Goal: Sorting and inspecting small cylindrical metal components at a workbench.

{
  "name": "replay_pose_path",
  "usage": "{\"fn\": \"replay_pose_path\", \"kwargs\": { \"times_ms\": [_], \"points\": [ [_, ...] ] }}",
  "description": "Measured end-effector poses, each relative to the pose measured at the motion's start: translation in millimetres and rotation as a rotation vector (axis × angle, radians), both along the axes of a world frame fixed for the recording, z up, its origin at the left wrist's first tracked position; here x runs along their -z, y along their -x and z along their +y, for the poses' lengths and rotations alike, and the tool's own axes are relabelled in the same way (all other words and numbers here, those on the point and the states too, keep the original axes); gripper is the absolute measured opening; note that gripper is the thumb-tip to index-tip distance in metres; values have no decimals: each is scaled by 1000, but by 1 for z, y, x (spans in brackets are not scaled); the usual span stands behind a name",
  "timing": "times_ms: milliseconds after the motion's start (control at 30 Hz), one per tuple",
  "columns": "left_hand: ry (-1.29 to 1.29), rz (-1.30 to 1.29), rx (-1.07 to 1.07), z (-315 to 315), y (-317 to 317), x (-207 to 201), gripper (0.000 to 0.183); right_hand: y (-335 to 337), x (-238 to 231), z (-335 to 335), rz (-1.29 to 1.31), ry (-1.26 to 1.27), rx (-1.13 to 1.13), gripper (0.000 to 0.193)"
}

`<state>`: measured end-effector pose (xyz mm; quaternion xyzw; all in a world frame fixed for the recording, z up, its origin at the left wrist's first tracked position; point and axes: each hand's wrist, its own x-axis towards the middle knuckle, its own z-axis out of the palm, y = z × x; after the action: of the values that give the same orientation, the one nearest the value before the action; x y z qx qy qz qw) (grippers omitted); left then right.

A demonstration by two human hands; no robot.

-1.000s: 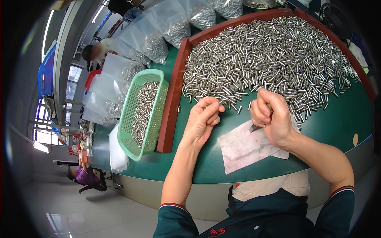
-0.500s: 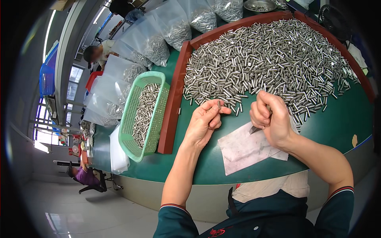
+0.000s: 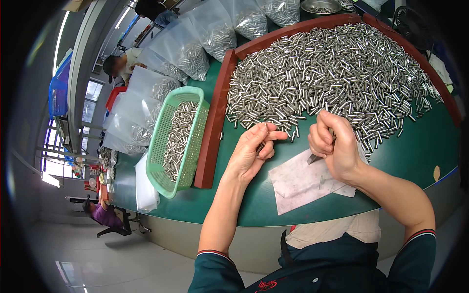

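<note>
My left hand (image 3: 254,150) is closed, thumb against the bent fingers, at the near edge of the heap of short metal pins (image 3: 312,73). A small grey bit of a metal pin (image 3: 261,146) shows among its fingers; most of it is hidden. Curled into a fist, my right hand (image 3: 333,144) is a little way to the right. From its underside sticks the dark, pointed end of a metal tool (image 3: 312,158); the rest is covered by the fist. Below that tip lies a stained whitish cloth (image 3: 295,188) on the green table (image 3: 244,210).
A red-brown border (image 3: 211,132) walls the heap. Left of it stands a green perforated basket (image 3: 191,163) holding more pins. Clear bags (image 3: 193,53) of pins line the far left, and a metal bowl (image 3: 320,7) stands at the back. Two people (image 3: 103,215) sit farther off.
My left thumb and fingers have shifted, and the pin that showed between their tips is now mostly hidden. The right hand has hardly moved.
</note>
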<state>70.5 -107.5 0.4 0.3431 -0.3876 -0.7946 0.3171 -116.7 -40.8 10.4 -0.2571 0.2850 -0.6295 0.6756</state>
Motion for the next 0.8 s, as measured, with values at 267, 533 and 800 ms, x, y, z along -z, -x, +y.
{"fn": "replay_pose_path", "kwargs": {
  "times_ms": [267, 533, 800],
  "points": [
    [-91, 50, -29, -2, -2, 0, 23, 1, -1, 0, 11, 4, -1, 42],
    [-109, 125, -53, -4, -5, -2, 25, 1, -1, 0, 22, 1, 3, 42],
    [520, -604, -293, -10, -17, -6, 26, 3, 1, 0, 35, 5, 4, 42]
  ]
}}
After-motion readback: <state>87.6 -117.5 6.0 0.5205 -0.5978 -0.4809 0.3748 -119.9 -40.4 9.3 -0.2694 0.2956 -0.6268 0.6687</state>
